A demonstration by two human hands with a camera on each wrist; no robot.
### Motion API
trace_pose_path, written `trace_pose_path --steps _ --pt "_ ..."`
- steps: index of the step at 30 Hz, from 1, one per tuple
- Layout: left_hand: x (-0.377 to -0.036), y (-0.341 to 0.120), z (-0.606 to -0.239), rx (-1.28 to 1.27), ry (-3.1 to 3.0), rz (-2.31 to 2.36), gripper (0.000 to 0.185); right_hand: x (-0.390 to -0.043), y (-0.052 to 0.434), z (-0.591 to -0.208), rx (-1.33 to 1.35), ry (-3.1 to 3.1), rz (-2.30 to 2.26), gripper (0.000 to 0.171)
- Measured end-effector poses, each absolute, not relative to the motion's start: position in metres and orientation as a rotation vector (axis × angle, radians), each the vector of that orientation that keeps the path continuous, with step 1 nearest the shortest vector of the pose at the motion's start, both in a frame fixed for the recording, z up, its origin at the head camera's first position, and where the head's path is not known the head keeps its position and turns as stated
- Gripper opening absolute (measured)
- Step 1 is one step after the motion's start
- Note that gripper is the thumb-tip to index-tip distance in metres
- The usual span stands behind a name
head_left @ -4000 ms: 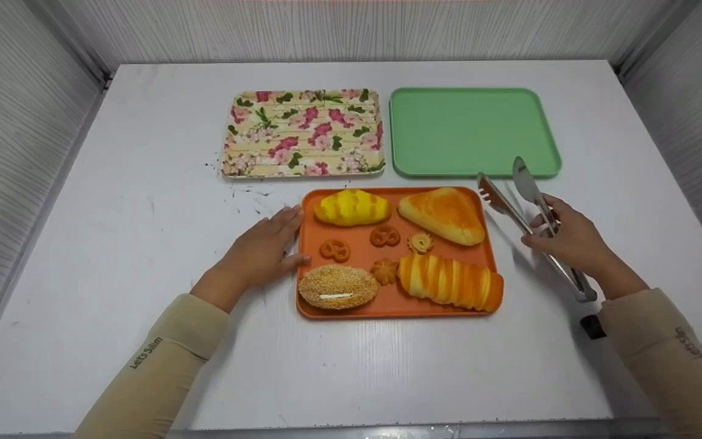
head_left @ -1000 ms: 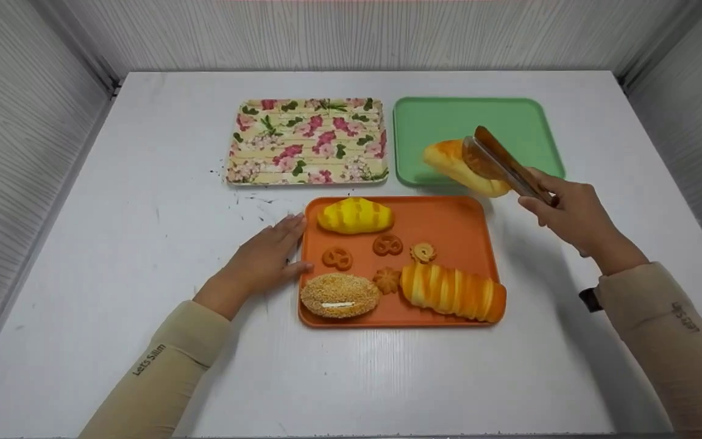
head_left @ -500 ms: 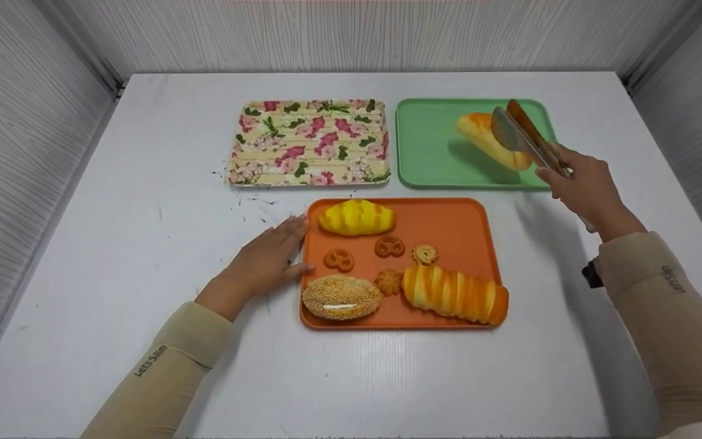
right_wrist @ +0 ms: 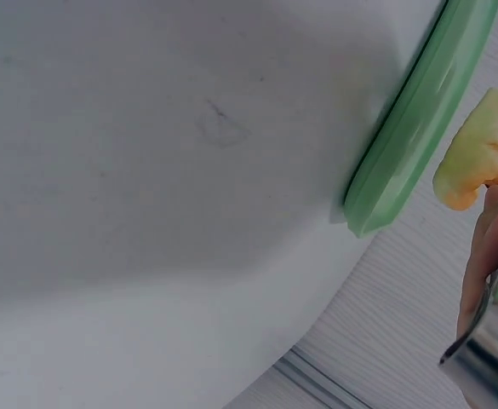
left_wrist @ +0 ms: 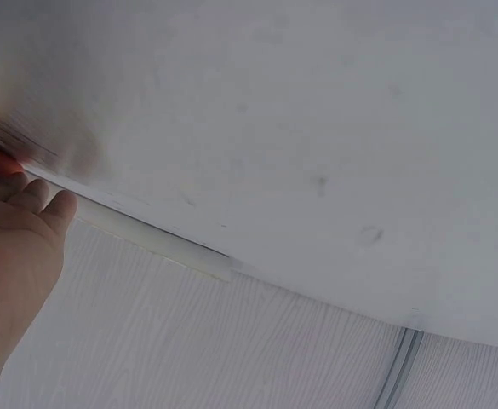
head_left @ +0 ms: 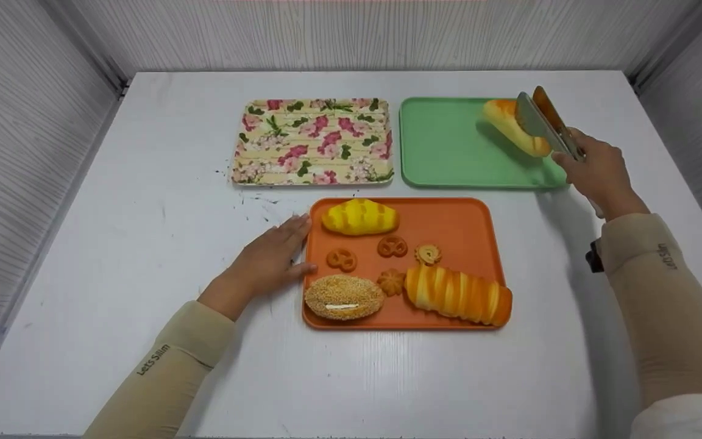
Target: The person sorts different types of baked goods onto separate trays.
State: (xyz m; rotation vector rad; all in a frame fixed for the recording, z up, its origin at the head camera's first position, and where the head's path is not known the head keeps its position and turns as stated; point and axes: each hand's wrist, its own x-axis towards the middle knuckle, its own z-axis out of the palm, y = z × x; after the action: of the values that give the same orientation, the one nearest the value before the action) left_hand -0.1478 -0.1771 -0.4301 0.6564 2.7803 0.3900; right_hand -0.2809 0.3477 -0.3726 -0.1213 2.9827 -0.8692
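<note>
Right hand [head_left: 598, 174] clenches the tongs [head_left: 543, 122], pinching the golden bun [head_left: 512, 127] over the green tray [head_left: 448, 152]'s far right corner (not yet down). Next, I'd guess: lower, loosen. Left hand [head_left: 265, 259] rests flat against the orange tray [head_left: 460, 225]'s left edge.

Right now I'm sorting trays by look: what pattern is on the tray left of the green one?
Pink flowers with green leaves on cream, floral tray; head view.

My left hand [head_left: 265, 261] lies flat with fingers straight, while my right hand [head_left: 598, 172], arm stretched forward, is curled tight in a grip.
</note>
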Motion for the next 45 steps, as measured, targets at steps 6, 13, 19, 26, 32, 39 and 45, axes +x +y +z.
trace_pose_path --steps 6,13,19,26,32,39,45 --pt "-0.147 -0.178 -0.431 0.656 2.782 0.378 0.084 -0.291 0.347 -0.377 -0.088 2.989 -0.849 0.064" --pt "-0.147 -0.178 -0.431 0.659 2.788 0.388 0.083 -0.298 0.346 -0.382 -0.052 2.99 -0.87 0.063" --pt "-0.147 -0.179 -0.431 0.646 2.786 0.4 0.084 -0.303 0.348 -0.382 0.013 2.948 -0.867 0.067" --pt "-0.147 -0.178 -0.43 0.659 2.782 0.405 0.083 -0.304 0.347 -0.384 0.018 2.932 -0.854 0.067" --pt "-0.147 -0.177 -0.431 0.677 2.789 0.39 0.083 -0.303 0.347 -0.386 0.032 2.909 -0.883 0.072" --pt "-0.147 -0.178 -0.431 0.668 2.791 0.407 0.083 -0.301 0.35 -0.39 0.019 2.935 -0.965 0.076" --pt "-0.146 -0.178 -0.43 0.662 2.791 0.403 0.083 -0.295 0.352 -0.389 0.031 2.974 -1.07 0.074"
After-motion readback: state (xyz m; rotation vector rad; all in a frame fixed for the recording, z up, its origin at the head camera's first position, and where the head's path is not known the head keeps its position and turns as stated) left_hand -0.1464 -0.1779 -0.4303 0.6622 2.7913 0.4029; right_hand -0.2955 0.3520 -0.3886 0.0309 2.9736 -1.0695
